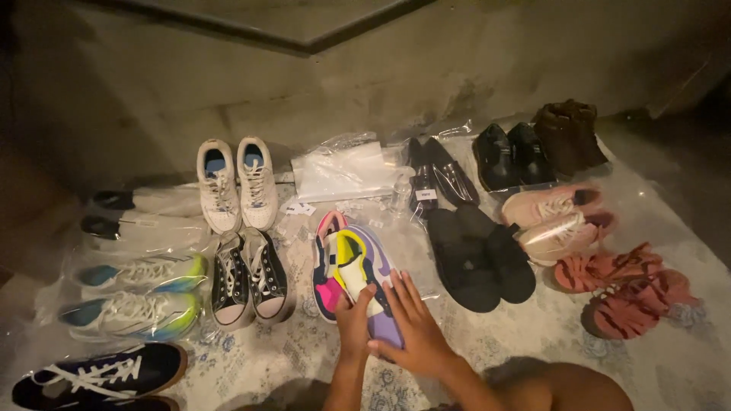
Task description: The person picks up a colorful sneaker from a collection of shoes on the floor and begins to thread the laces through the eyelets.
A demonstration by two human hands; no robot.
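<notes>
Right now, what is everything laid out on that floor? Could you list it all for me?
multicoloured pink, yellow and purple sneakers: 2, centre, under the hands
white lace-up sneakers: 2, upper left
black canvas sneakers with white laces: 2, left of centre
white sneakers with blue-green soles: 2, far left, in clear wrap
dark navy sneakers with white laces: bottom left corner
clear plastic bag: 1, top centre
black slip-on shoes: 2, right of centre
glossy black dress shoes: 2, top centre-right
pale pink sneakers: 2, right
coral strappy sandals: 2, far right
brown boots: top right
left hand: on the multicoloured pair
right hand: on the multicoloured pair
</notes>
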